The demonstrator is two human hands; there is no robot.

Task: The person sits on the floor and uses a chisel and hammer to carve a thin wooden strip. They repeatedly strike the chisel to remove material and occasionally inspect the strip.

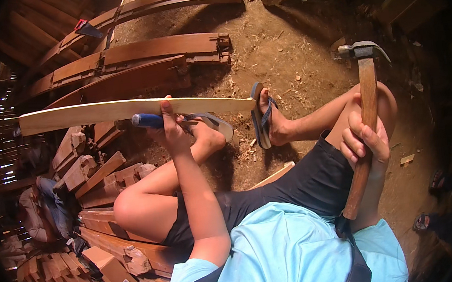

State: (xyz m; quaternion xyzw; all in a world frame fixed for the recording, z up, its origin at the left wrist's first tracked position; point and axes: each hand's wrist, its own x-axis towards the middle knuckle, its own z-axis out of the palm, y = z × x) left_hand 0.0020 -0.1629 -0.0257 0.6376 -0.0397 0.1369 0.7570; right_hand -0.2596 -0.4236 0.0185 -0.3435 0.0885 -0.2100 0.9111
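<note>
My left hand [173,133] is closed, its thumb pressed on a long pale wooden slat [96,111] that stretches crosswise before my shins. In the same fist sits a blue-handled tool [148,120] with a grey end cap pointing left; the rest of it is hidden by my fingers. Over my right thigh, my right hand [369,137] is wrapped round the wooden handle of a claw hammer [368,85]. The hammer stands with its metal head up and its claw curving to the right. It is apart from the slat.
Reddish-brown timber beams [166,47] lie across the far left, with a red-handled handsaw [87,29] on them. More cut timber [115,185] and a cardboard box [116,273] are at my left. Wood chips litter the dirt floor [281,41]. Sandaled feet [423,221] show at right.
</note>
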